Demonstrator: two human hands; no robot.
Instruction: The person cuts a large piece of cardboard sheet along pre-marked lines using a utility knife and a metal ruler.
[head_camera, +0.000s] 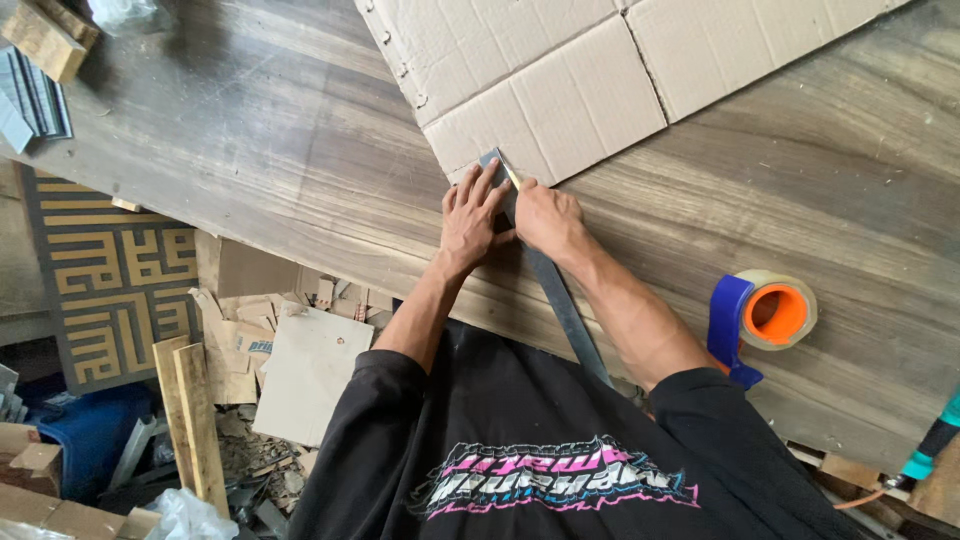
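A flattened cardboard sheet (560, 70) lies on a dark wood-grain table (280, 130). A long grey metal ruler (565, 310) runs from the table's near edge up to the cardboard's lower corner. My left hand (470, 215) presses flat on the ruler's upper end, fingers spread. My right hand (545, 215) sits just right of the ruler, closed on a thin yellowish tool, perhaps a pencil or cutter (512, 177), whose tip touches the cardboard edge.
A tape dispenser with a blue handle and orange core (765, 315) rests on the table at right. Cardboard scraps (300, 365) and wood planks (195, 420) litter the floor at left, beside a patterned mat (110, 280). Wood blocks (45, 35) sit at the top left.
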